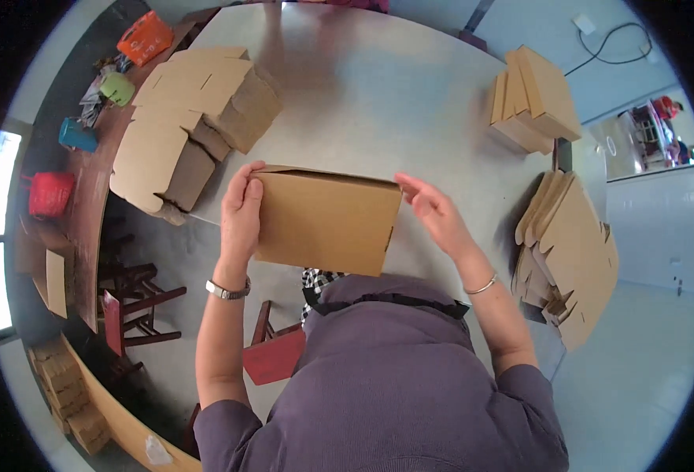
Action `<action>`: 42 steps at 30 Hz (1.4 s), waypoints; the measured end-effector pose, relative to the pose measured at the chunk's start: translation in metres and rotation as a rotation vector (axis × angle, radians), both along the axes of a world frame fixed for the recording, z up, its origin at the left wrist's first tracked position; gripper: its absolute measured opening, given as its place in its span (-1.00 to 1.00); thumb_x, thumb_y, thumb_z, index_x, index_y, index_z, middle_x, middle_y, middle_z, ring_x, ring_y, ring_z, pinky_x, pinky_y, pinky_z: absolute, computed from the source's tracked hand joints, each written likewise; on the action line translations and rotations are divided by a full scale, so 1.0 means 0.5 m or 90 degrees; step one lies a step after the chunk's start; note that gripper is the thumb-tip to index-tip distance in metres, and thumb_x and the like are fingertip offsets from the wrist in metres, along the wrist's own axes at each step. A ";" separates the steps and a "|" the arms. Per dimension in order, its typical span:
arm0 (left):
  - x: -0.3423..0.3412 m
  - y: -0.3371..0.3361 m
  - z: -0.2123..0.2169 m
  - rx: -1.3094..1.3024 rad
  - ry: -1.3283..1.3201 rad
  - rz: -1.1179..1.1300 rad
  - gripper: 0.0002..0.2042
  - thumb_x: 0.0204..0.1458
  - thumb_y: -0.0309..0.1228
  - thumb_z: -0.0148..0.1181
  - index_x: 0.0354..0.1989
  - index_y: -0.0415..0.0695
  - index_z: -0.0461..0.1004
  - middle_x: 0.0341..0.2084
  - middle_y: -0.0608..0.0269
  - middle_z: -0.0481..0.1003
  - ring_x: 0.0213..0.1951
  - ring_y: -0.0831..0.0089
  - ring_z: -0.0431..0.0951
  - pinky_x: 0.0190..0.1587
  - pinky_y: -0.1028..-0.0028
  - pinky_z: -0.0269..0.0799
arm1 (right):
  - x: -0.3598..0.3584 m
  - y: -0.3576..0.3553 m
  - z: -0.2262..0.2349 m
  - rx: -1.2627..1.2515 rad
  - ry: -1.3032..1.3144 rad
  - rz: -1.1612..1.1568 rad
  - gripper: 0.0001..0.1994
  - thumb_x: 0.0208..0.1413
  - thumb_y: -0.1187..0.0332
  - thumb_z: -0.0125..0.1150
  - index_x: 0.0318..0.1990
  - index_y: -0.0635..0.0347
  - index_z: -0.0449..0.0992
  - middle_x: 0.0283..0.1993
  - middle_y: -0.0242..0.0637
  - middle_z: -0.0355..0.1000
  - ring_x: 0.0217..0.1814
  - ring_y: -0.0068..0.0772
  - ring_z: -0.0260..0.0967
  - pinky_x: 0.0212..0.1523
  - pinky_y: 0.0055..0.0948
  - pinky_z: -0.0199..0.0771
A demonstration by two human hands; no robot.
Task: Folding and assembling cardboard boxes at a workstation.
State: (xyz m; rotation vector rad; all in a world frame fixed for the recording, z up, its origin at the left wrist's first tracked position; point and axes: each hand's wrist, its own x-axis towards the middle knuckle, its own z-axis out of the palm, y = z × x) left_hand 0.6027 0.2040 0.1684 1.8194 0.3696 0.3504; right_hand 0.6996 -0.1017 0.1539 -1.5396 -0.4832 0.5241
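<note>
A brown cardboard box is folded into shape in front of my body, over the table's near edge. A dark gap runs along its far upper edge. My left hand grips the box at its left end, with the thumb on the front face and the fingers around the far corner. Beside the right far corner is my right hand, its fingers spread and the fingertips at or just off the box; whether they touch is hard to tell.
Flat cardboard blanks lie in stacks on the table at the left. Folded boxes stand at the far right, with more flat blanks nearer. Red stools stand below. Colored baskets line a wooden bench.
</note>
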 end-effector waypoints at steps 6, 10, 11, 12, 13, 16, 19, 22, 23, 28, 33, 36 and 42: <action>-0.012 -0.069 -0.063 -0.155 0.057 0.017 -0.75 0.26 -0.36 -0.10 0.02 -0.16 0.38 -0.22 0.35 0.41 -0.13 0.57 0.33 0.01 0.54 0.26 | -0.017 0.020 0.018 0.059 -0.053 -0.079 -0.26 0.13 0.19 0.28 0.36 0.26 0.05 0.33 -0.15 0.14 0.32 -0.35 0.12 0.28 -0.39 0.16; -0.038 -0.112 -0.080 -0.017 0.105 -0.081 -0.77 0.25 -0.36 -0.07 -0.02 -0.17 0.40 -0.18 0.29 0.43 -0.09 0.52 0.38 0.01 0.51 0.30 | -0.004 -0.017 -0.011 0.024 -0.065 -0.067 -0.31 0.07 0.16 0.33 0.28 0.23 0.17 0.22 -0.23 0.22 0.18 -0.40 0.20 0.12 -0.42 0.31; -0.036 -0.123 -0.084 0.085 0.031 -0.096 -0.74 0.26 -0.33 -0.07 0.01 -0.16 0.40 -0.17 0.28 0.46 -0.10 0.51 0.40 0.01 0.49 0.30 | -0.005 -0.019 -0.015 0.017 -0.071 -0.071 -0.36 0.06 0.16 0.33 0.24 0.22 0.23 0.16 -0.26 0.26 0.10 -0.43 0.23 0.04 -0.44 0.35; -0.034 -0.124 -0.082 0.024 0.050 -0.103 -0.78 0.18 -0.50 0.00 -0.02 -0.19 0.43 -0.02 0.14 0.40 0.04 0.35 0.39 0.11 0.46 0.28 | -0.001 -0.023 -0.018 0.014 -0.066 -0.070 -0.36 0.06 0.16 0.33 0.24 0.22 0.23 0.16 -0.26 0.26 0.10 -0.43 0.23 0.04 -0.44 0.35; -0.032 -0.129 -0.076 0.021 0.055 -0.103 -0.78 0.18 -0.50 0.00 -0.02 -0.19 0.43 -0.02 0.14 0.40 0.04 0.35 0.39 0.11 0.46 0.28 | 0.004 -0.028 -0.020 -0.010 -0.098 -0.068 -0.41 0.06 0.15 0.33 0.18 0.22 0.29 0.09 -0.28 0.27 0.02 -0.46 0.25 -0.03 -0.49 0.36; -0.025 -0.142 -0.068 0.073 -0.010 -0.093 -0.77 0.18 -0.50 0.03 0.00 -0.14 0.47 0.00 0.15 0.40 0.05 0.35 0.39 0.09 0.44 0.31 | 0.003 -0.034 -0.023 -0.027 -0.139 -0.085 -0.51 0.06 0.15 0.33 0.07 0.20 0.37 -0.02 -0.31 0.28 -0.15 -0.51 0.25 -0.17 -0.55 0.34; -0.024 -0.142 -0.078 0.043 -0.016 -0.113 -0.79 0.17 -0.49 0.07 -0.05 -0.12 0.52 0.00 0.14 0.41 0.03 0.33 0.41 0.06 0.43 0.34 | -0.005 -0.048 -0.034 -0.026 -0.138 -0.099 -0.57 0.06 0.18 0.34 0.00 0.22 0.40 -0.02 -0.29 0.26 -0.14 -0.52 0.24 -0.14 -0.54 0.33; -0.019 -0.146 -0.085 0.034 -0.036 -0.129 -0.83 0.15 -0.49 0.09 -0.13 -0.14 0.55 -0.04 0.14 0.43 -0.01 0.33 0.43 0.02 0.43 0.36 | -0.010 -0.054 -0.056 -0.022 -0.198 -0.127 -0.64 0.05 0.24 0.35 -0.10 0.23 0.41 -0.07 -0.30 0.30 -0.17 -0.53 0.26 -0.17 -0.54 0.32; -0.021 -0.145 -0.094 0.034 -0.032 -0.131 -0.84 0.16 -0.47 0.08 -0.14 -0.15 0.55 -0.05 0.15 0.45 0.00 0.34 0.43 0.05 0.43 0.33 | -0.011 -0.052 -0.059 -0.006 -0.273 -0.151 -0.71 0.03 0.29 0.37 -0.18 0.20 0.43 -0.18 -0.34 0.35 -0.28 -0.55 0.25 -0.29 -0.57 0.30; -0.026 -0.159 -0.092 0.008 -0.048 -0.091 -0.87 0.12 -0.51 0.11 -0.21 -0.17 0.56 -0.14 0.18 0.48 -0.05 0.36 0.44 -0.01 0.45 0.36 | -0.014 -0.046 -0.039 -0.003 -0.319 -0.160 -0.80 0.04 0.39 0.34 -0.23 0.20 0.45 -0.22 -0.31 0.37 -0.29 -0.54 0.27 -0.30 -0.56 0.31; -0.037 -0.166 -0.101 -0.072 -0.047 -0.057 -0.89 0.12 -0.51 0.09 -0.26 -0.19 0.56 -0.17 0.19 0.47 -0.10 0.39 0.43 0.00 0.49 0.33 | -0.030 -0.048 -0.037 -0.005 -0.319 -0.147 -0.86 0.07 0.49 0.27 -0.22 0.20 0.46 -0.21 -0.31 0.38 -0.30 -0.58 0.26 -0.31 -0.59 0.29; -0.035 -0.155 -0.114 -0.196 -0.057 -0.067 -0.82 0.21 -0.41 0.02 -0.18 -0.18 0.53 -0.13 0.22 0.46 -0.06 0.42 0.41 0.04 0.47 0.30 | -0.029 -0.047 -0.039 0.014 -0.303 -0.152 -0.86 0.08 0.52 0.25 -0.20 0.20 0.47 -0.20 -0.33 0.37 -0.33 -0.61 0.23 -0.32 -0.62 0.27; -0.031 -0.150 -0.056 -0.698 -0.167 -0.047 -0.50 0.23 -0.14 0.00 0.25 -0.18 0.26 0.01 0.25 0.42 0.03 0.40 0.39 0.18 0.40 0.23 | -0.027 -0.075 -0.045 0.012 -0.184 -0.193 -0.87 0.17 0.48 0.15 -0.13 0.20 0.45 -0.06 -0.39 0.34 -0.26 -0.69 0.20 -0.22 -0.66 0.27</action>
